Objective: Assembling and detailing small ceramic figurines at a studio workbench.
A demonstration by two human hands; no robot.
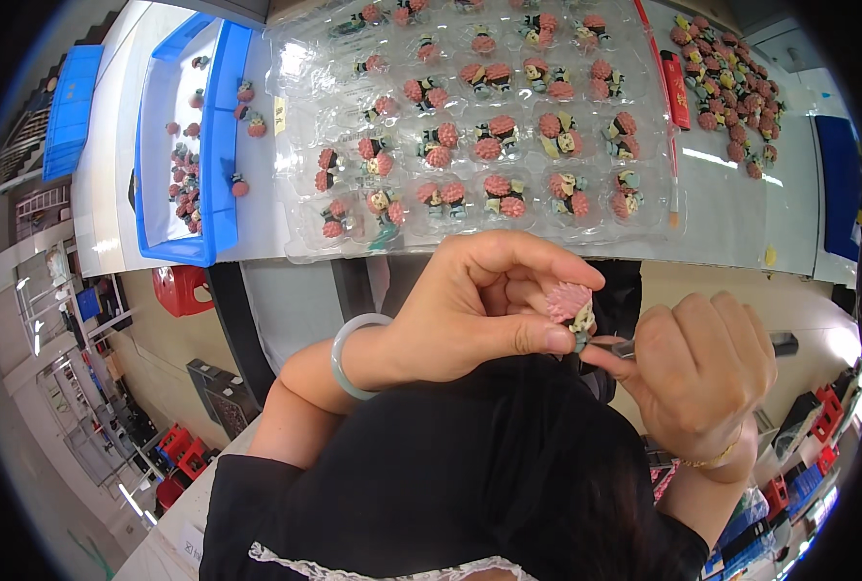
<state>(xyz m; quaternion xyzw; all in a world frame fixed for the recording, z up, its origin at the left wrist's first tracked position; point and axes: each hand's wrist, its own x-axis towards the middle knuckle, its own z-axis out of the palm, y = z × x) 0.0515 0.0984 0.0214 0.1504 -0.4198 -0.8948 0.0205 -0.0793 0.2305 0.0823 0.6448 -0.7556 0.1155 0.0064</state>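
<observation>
My left hand (479,305) pinches a small painted figurine (572,308) with a pink ribbed top, held over my lap. A pale green bangle (346,358) circles that wrist. My right hand (702,368) grips a thin metal tool (625,346) whose tip touches the figurine's lower part; the dark handle end (785,341) sticks out to the right. On the white table ahead lies a clear plastic blister tray (300,247) with several like figurines (499,194) in its pockets.
A blue bin (220,174) with several figurines stands at the table's left. A loose heap of figurines (731,87) lies at the far right, beside a red paintbrush (673,97). A red stool (181,289) sits under the table. A blue crate lid (68,107) rests at far left.
</observation>
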